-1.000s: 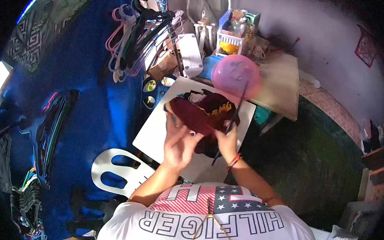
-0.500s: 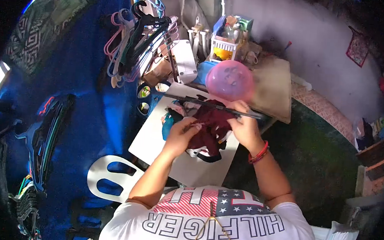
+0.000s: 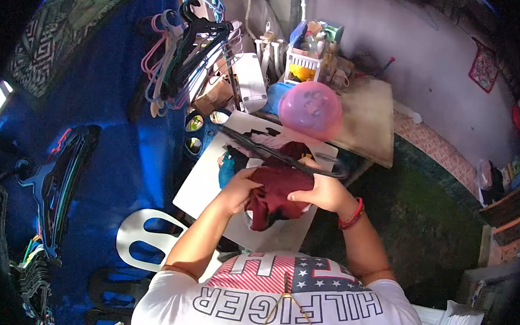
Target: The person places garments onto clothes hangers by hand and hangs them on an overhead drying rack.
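A maroon garment (image 3: 279, 187) is spread between my two hands over a white table (image 3: 198, 187). My left hand (image 3: 235, 192) pinches its left edge, fingers closed on the cloth. At its right side my right hand (image 3: 328, 193) grips the fabric, thumb on top and fingers mostly hidden behind. A black hanger (image 3: 254, 146) lies slantwise across the far side of the garment, passing by my right fingers; its right end is blurred. Whether those fingers also hold the hanger I cannot make out. Teal cloth (image 3: 227, 173) lies beside my left hand.
A pink tub (image 3: 311, 110) stands beyond the garment, with a white basket (image 3: 303, 64) of bottles behind it. Many hangers (image 3: 188, 63) hang at the upper left, more hangers (image 3: 61, 192) on the left. A white chair (image 3: 133, 241) is near my left elbow.
The maroon garment now spreads wider and lower toward me. The hanger's right end has tilted down, and both its bars now show. My left hand has shifted slightly left and down.
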### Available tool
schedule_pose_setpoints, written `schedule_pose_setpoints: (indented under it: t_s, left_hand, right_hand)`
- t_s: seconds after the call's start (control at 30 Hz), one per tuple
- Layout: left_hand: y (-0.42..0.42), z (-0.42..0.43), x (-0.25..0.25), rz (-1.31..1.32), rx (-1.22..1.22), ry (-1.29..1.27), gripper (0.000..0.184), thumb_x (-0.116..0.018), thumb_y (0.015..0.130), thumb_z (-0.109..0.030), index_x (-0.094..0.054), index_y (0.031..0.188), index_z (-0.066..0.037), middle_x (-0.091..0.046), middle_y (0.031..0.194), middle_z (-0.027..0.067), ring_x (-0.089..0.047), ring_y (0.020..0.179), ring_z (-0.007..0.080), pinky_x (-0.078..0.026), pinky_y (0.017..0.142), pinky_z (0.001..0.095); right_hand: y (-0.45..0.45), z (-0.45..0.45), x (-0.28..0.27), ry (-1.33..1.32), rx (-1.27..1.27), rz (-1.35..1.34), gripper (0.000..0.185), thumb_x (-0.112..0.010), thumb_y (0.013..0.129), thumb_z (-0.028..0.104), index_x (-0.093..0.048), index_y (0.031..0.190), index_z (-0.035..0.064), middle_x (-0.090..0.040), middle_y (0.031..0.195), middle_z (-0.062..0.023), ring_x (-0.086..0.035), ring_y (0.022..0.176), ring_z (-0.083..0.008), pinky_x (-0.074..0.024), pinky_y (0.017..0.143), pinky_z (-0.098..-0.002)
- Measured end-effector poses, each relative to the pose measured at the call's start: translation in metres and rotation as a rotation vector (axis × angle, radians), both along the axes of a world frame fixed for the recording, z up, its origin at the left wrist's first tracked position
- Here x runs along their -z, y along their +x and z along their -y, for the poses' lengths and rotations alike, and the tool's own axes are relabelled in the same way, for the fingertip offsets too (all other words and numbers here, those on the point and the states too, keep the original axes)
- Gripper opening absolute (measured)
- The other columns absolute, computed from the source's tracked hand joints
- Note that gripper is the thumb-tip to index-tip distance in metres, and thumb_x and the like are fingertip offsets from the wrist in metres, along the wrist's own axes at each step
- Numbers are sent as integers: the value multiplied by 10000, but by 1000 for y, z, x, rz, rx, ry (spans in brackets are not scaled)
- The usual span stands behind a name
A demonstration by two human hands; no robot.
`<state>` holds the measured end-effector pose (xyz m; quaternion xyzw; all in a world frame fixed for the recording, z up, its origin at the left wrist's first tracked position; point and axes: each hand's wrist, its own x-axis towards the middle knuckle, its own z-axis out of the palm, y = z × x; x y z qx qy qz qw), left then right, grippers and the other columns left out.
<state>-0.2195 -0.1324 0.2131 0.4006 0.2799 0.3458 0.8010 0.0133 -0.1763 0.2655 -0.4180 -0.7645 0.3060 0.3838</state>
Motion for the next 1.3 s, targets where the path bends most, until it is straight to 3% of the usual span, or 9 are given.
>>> schedule_pose_setpoints:
  t_s: [0.13,0.3,0.5,0.67,0.87,0.93,1.03,1.23,1.3]
  left_hand:
    - [4,15,-32,427,107,-333,451,-544,870,-42,-438,1298,52,-585,1203,170,-605,1072,264,-491,938,389]
    - [-5,22,18,-299,811,331,712,-780,761,-249,-443,1323,31,-549,1253,68,-498,1138,145,-361,1009,306]
    - [-20,10,6,454,301,-85,550,-621,901,-248,-407,1337,9,-545,1280,157,-519,1200,307,-410,1024,461]
    - [-11,-2,8,632,35,-212,537,-542,947,-257,-344,1390,-26,-453,1375,183,-455,1266,331,-331,1090,488]
    - [26,7,14,753,255,-353,534,-503,965,-289,-335,1402,-34,-431,1396,190,-454,1272,316,-345,1079,487]
    - [37,8,22,676,207,-286,535,-504,965,-297,-341,1397,-26,-448,1383,186,-472,1256,313,-365,1068,474]
    - [35,6,25,540,168,-214,527,-500,969,-317,-368,1378,-12,-498,1340,171,-509,1221,296,-402,1047,443]
    - [-2,-30,50,302,97,-384,466,-477,982,-321,-449,1315,5,-555,1273,162,-571,1145,266,-448,1009,404]
    - [-29,-45,53,86,66,-27,417,-462,991,-292,-490,1273,14,-595,1213,153,-606,1085,260,-464,993,374]
  right_hand:
    - [1,-26,48,181,322,18,262,-635,746,12,-558,996,-11,-633,940,-145,-617,920,-265,-469,797,-357]
    - [24,-47,48,45,526,-103,269,-581,673,-116,-548,896,31,-466,728,-33,-481,693,-166,-412,631,-298]
    - [27,-34,62,-425,-1,-197,369,-658,778,-40,-509,1109,24,-394,863,23,-434,823,-83,-392,751,-224]
    - [48,-1,31,-673,-9,-952,196,-565,880,57,-531,1071,32,-532,774,-20,-534,575,-149,-454,558,-306]
    - [-3,20,37,-586,55,-535,218,-545,825,-24,-637,1021,10,-654,1012,-132,-621,961,-248,-474,908,-357]
    - [-17,19,80,-871,-156,-1311,418,-629,794,-2,-580,1208,31,-624,1024,-100,-603,956,-200,-468,870,-333]
    - [-1,24,78,57,105,-362,274,-565,827,-22,-624,1084,52,-628,1041,-102,-590,1001,-242,-453,903,-367]
    - [52,45,8,-165,396,-993,255,-526,864,60,-543,1118,81,-561,991,-48,-546,961,-175,-428,896,-315]
    - [86,61,-9,-199,216,-1246,83,-474,889,81,-494,967,63,-487,836,-14,-499,818,-125,-415,812,-272]
